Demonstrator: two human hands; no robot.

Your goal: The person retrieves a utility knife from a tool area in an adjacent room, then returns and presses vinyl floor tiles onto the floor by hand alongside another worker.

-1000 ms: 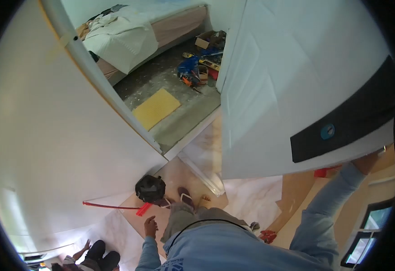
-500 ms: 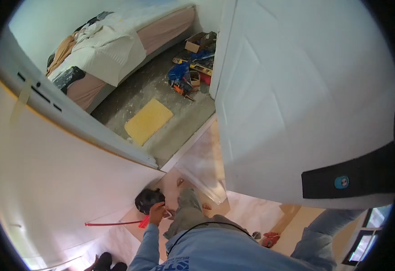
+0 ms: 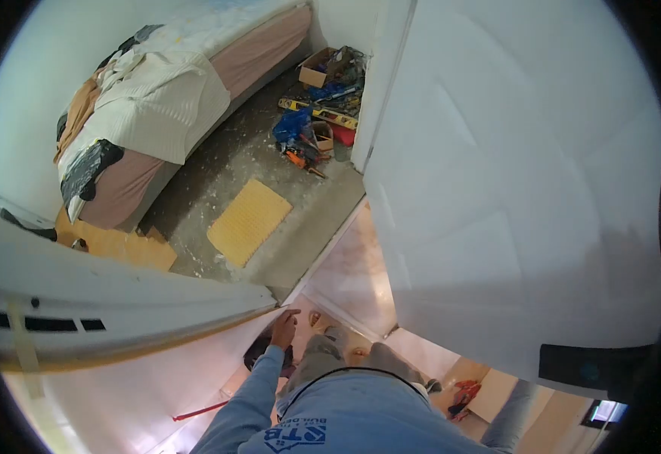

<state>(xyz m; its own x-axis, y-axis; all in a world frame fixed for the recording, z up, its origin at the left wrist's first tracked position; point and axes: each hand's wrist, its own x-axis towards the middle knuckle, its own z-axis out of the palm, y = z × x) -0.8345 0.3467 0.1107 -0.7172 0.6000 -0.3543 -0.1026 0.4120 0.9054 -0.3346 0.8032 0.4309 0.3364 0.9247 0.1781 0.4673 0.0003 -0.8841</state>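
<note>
My left hand (image 3: 285, 329) reaches forward on the left of my body, near the foot of the white door frame (image 3: 156, 303). Its fingers look stretched out, and nothing shows in them. Just below it, partly hidden by the forearm, is a black bag-like object (image 3: 257, 349) on the floor. A thin red rod (image 3: 198, 412) lies lower down, by my left sleeve. My right sleeve (image 3: 510, 416) runs down at the lower right, beside the white door (image 3: 482, 189). The right hand itself is out of sight.
Through the doorway stands a bed (image 3: 156, 98) heaped with cloths. On the room's concrete floor lie a yellow mat (image 3: 250, 222), a yellow level (image 3: 323, 113), a blue bag (image 3: 293, 125), an orange tool (image 3: 297, 159) and a cardboard box (image 3: 314, 74). A red object (image 3: 463, 399) lies to my right.
My left hand has moved forward from beside the red object towards the door frame's foot. My view has turned and shifted, showing more of the room and the bed's near end.
</note>
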